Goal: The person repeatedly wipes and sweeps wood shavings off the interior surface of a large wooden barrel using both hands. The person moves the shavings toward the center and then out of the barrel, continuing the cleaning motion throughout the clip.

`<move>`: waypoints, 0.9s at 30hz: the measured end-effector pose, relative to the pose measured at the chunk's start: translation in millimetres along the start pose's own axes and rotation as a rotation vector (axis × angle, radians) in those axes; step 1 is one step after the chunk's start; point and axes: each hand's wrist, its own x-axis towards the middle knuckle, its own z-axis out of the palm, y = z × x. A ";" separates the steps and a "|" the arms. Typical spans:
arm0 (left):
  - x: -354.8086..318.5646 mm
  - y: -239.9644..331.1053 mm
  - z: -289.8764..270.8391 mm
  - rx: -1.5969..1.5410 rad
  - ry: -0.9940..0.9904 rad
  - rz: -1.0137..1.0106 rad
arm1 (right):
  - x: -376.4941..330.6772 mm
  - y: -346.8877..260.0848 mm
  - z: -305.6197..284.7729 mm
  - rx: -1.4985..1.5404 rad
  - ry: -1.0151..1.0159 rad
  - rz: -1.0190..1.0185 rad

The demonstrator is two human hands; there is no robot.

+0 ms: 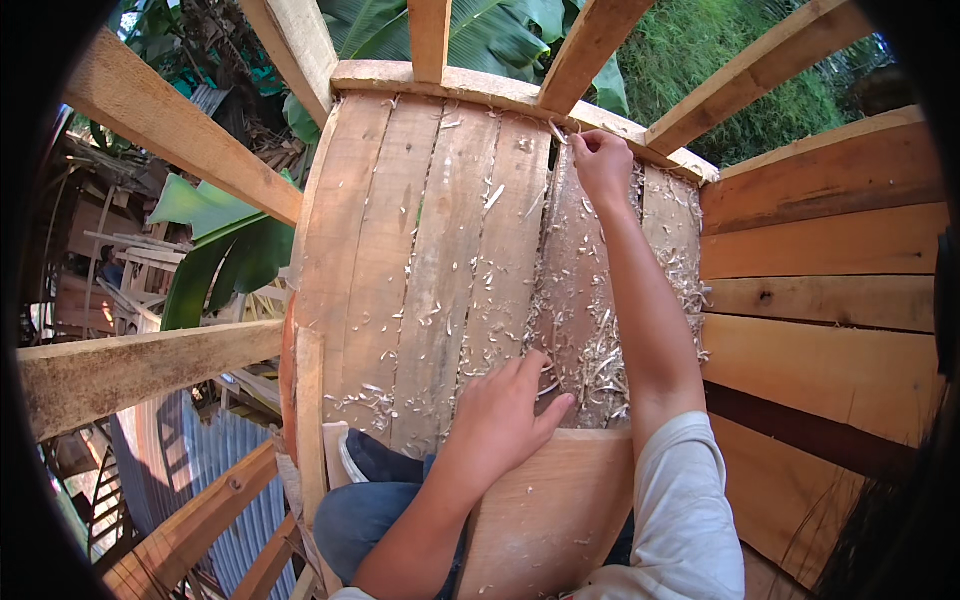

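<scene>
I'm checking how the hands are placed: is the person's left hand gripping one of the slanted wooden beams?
No: the left hand lies flat on the shaving-strewn plank floor, while the right hand reaches to the floor's far edge.

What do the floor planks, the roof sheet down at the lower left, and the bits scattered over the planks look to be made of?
Planks: bare, unfinished wood, with visible grain and gaps between boards. Shavings: pale curled wood slivers, probably planed or cut off the same timber. Roof sheet: likely corrugated metal, grey-blue with regular ridges, though the finish is hard to tell.

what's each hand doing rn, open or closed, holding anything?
Left hand: open, flat on the shaving-strewn plank floor, holding nothing.
Right hand: fingers curled at the far plank edge; grasped object cannot be told.
</scene>
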 end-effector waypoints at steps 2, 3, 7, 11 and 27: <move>0.3 -1.2 1.8 -0.010 0.008 0.007 | 2.2 -1.9 3.2 0.008 0.036 -0.075; 0.3 -0.3 1.4 -0.014 0.005 0.005 | 3.5 -0.2 6.9 0.033 0.038 -0.105; 0.0 -0.1 2.4 -0.013 0.012 0.002 | 5.9 10.3 26.8 0.095 0.066 -0.167; -0.9 0.8 2.9 -0.022 0.016 0.017 | 4.5 36.4 47.1 -0.013 -0.019 -0.184; -0.7 0.3 6.4 -0.090 0.073 0.042 | 3.9 39.9 51.4 -0.496 -0.335 -0.275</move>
